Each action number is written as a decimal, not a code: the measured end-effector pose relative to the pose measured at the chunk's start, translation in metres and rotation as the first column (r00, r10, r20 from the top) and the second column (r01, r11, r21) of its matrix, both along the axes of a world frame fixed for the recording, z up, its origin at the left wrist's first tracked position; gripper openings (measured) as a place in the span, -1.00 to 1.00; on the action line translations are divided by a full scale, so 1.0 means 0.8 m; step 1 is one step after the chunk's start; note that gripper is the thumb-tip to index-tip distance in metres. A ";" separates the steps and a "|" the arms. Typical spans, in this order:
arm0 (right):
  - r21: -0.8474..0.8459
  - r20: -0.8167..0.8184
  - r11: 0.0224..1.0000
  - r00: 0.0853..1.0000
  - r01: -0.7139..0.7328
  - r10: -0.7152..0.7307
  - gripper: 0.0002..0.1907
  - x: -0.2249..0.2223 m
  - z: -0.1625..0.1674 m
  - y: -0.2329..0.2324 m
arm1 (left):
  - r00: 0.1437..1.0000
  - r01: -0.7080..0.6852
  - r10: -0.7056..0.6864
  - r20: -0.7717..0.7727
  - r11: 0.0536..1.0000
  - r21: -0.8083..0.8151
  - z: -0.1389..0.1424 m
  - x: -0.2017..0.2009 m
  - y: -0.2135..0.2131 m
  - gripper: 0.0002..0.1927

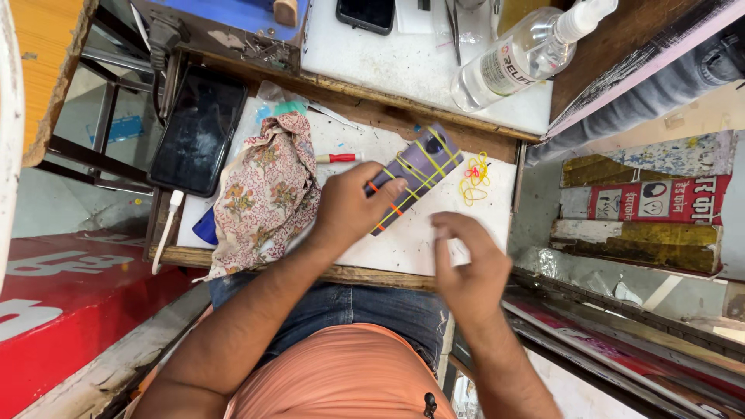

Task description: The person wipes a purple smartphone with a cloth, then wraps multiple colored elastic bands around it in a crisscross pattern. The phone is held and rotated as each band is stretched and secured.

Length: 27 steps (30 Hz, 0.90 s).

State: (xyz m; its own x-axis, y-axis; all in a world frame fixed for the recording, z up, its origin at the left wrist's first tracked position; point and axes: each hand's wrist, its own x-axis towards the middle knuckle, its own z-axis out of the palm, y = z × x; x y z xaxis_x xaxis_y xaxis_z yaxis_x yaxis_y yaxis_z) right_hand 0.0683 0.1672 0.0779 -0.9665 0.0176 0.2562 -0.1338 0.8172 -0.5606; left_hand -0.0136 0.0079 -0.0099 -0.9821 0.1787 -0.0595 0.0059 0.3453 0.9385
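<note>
A purple phone (419, 172) wrapped in several yellow and orange rubber bands lies tilted on a white board (403, 248). My left hand (353, 208) rests on its lower end, thumb and fingers gripping it. Off the phone, near the board's front edge, my right hand (466, 268) hovers blurred with its fingers apart, holding nothing that I can see. A small heap of loose rubber bands (474, 177), yellow and pink, lies just right of the phone.
A floral cloth (268, 190) lies bunched on the board's left side, a red-handled tool (335, 157) beside it. A dark tablet (199, 129) sits far left with a white cable. A clear spray bottle (528, 54) and a black phone (365, 14) lie on the back shelf.
</note>
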 end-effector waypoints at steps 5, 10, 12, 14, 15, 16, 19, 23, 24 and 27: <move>-0.418 -0.156 0.908 0.983 0.026 -0.100 -0.83 -0.010 -0.029 0.013 | 0.984 0.050 -0.133 0.115 0.840 0.540 0.010 0.004 -0.012 -0.77; -0.523 -0.236 0.852 0.957 0.020 -0.167 -0.82 -0.016 -0.039 0.006 | 0.966 0.074 -0.219 0.134 0.736 0.673 0.031 0.021 -0.006 -0.70; -0.495 -0.266 0.869 0.949 0.013 -0.167 -0.82 -0.016 -0.040 0.004 | 0.959 0.085 -0.251 0.128 0.691 0.717 0.038 0.028 -0.004 -0.65; -0.504 -0.282 0.863 0.946 -0.002 -0.162 -0.83 -0.014 -0.042 0.005 | 0.961 0.138 -0.267 0.068 0.681 0.719 0.042 0.032 -0.003 -0.63; -0.528 -0.282 0.849 0.946 -0.012 -0.161 -0.84 -0.013 -0.044 0.006 | 0.957 0.116 -0.273 0.098 0.670 0.733 0.044 0.033 -0.003 -0.62; -0.550 -0.282 0.835 0.946 -0.022 -0.162 -0.85 -0.011 -0.047 0.008 | 0.951 0.095 -0.280 0.127 0.659 0.746 0.045 0.034 -0.003 -0.62; -0.592 -0.257 0.806 0.949 -0.006 -0.181 -0.85 -0.004 -0.057 0.013 | 0.948 0.076 -0.291 0.129 0.599 0.797 0.051 0.036 -0.003 -0.56; -0.888 -0.214 0.445 0.962 -0.120 -0.167 -0.85 -0.007 -0.077 0.013 | 0.972 0.120 -0.224 0.072 0.737 0.665 0.070 0.042 -0.001 -0.49; -0.966 -0.163 0.222 0.977 -0.129 -0.141 -0.82 -0.009 -0.081 0.012 | 0.986 0.164 -0.156 -0.059 0.850 0.500 0.076 0.046 0.001 -0.47; -0.984 0.051 -0.173 0.996 0.039 -0.070 -0.66 -0.011 -0.088 0.008 | 0.933 0.144 -0.092 -0.349 0.981 0.127 0.092 0.060 0.008 -0.46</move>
State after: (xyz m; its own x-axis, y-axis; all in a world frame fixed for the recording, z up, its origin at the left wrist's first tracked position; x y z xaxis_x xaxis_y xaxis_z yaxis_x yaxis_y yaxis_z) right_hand 0.0592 0.1740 0.0079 -0.9423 0.3160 -0.1102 -0.1452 -0.6827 -0.7161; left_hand 0.0340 0.0145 0.0637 -0.9100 0.2758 0.3097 0.3654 0.1803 0.9132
